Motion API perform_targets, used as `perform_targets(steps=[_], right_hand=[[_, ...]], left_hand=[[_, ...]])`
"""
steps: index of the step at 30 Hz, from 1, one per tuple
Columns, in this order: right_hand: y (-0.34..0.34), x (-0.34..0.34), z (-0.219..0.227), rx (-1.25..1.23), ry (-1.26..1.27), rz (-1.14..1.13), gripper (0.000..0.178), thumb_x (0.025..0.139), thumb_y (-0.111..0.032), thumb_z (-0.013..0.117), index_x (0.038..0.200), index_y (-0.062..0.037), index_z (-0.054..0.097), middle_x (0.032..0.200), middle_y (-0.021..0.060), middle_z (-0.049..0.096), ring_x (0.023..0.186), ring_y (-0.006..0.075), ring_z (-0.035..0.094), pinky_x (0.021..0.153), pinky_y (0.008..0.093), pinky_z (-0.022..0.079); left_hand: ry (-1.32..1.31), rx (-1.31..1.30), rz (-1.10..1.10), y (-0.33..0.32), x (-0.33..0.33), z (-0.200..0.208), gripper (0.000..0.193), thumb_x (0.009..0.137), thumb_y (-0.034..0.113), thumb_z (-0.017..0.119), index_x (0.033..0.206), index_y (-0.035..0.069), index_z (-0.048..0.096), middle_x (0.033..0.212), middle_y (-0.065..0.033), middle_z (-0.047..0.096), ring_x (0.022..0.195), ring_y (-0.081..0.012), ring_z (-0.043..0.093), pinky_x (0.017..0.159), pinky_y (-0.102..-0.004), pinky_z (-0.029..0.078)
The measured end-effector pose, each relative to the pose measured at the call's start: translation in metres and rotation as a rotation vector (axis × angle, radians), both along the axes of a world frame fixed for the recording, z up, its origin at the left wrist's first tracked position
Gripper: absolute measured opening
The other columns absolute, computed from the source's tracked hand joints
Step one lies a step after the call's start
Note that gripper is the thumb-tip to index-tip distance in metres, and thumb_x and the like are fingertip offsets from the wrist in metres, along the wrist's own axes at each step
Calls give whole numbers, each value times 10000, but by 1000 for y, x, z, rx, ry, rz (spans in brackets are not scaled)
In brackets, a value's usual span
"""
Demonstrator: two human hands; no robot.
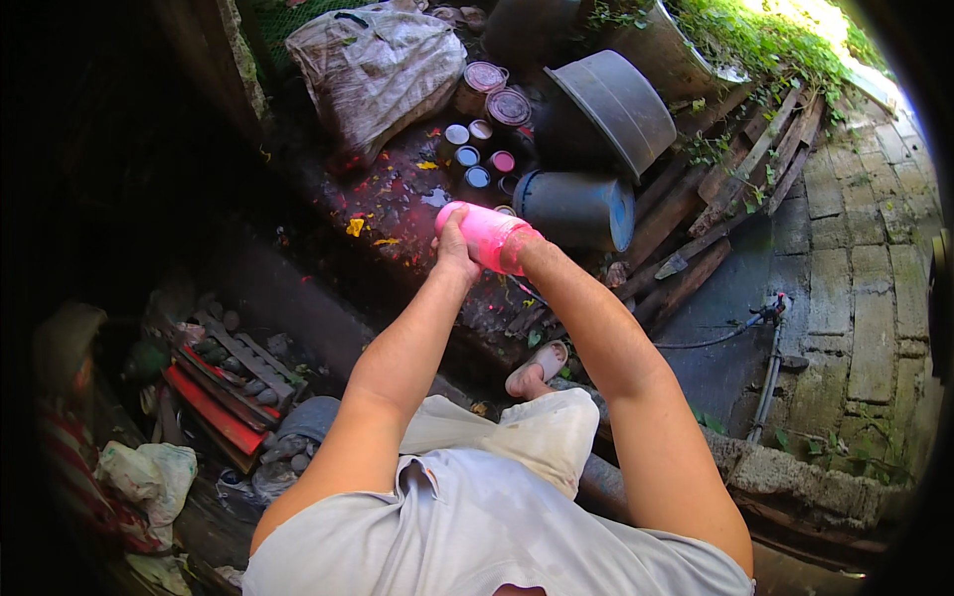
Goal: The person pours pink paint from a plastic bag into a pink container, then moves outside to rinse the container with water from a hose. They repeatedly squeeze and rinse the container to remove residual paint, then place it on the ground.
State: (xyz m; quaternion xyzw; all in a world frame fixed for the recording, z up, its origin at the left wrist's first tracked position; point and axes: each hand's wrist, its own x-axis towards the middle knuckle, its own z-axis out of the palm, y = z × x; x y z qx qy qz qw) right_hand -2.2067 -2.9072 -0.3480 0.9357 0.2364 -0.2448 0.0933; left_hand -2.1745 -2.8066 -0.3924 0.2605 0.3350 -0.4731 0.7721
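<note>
Left hand [456, 247] is wrapped round a bright pink jar [479, 228], thumb up along its side, a firm hold. And the right hand [530, 254]? It's in at the jar's near end up to the wrist, fingers hidden, so I can't tell how far open they are or whether they grip anything. The jar is up in front of the body, above the paint-spotted ground [397, 204].

Just beyond, a cluster of small paint cans [467, 156], pale lids or paint showing, one pink among them, crowds the space; two larger pails [509, 106] stand behind. Tight on the right, a dark bucket [571, 207] lies on its side, hemming in that flank, with a big grey tub [621, 114] tilted behind it. Old boards [686, 223] are heaped farther right, toward the paving stones [865, 298].

Over at the ground's far left, a bulging white sack [378, 74] fills the corner! Yellow leaves [355, 227] dot the ground left of the jar, and below it, a sandalled foot [537, 370] shows near the ground's near edge.
</note>
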Motion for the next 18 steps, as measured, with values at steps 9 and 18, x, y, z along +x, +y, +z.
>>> perform_targets(steps=[9,18], right_hand=[[-63,-2,-102,290,172,-401,244,904,-256,573,1121,-255,685,1103,-23,621,1121,170,596,950,425,494],[-68,-8,-121,64,54,-324,328,937,-309,569,1255,-271,639,1248,-19,612,1223,196,576,994,499,506]], left_hand=[[23,-43,49,-29,-8,10,686,846,450,771,1404,104,571,1327,-152,672,1210,-370,661,1098,-575,529],[-173,-282,116,-17,-1,7,671,854,414,769,1390,56,581,1313,-148,673,1211,-357,665,1136,-539,500]])
